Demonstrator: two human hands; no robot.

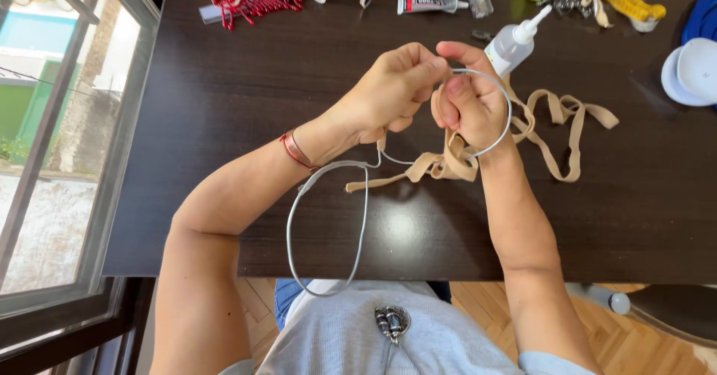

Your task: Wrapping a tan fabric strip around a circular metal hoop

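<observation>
Both hands meet above the dark table (224,98), forearms angled in from the near edge. The left hand (396,87) is closed, fingertips pinching a grey wire (361,218) at the top of a loop. The right hand (467,98), fingers curled, grips the same wire and a beige elastic strap (556,132); the loop circles this hand. The wire's long end hangs in a big bow toward the lap. Just beyond the knuckles lies a white glue bottle (511,42), with a small tube (429,2) farther back.
</observation>
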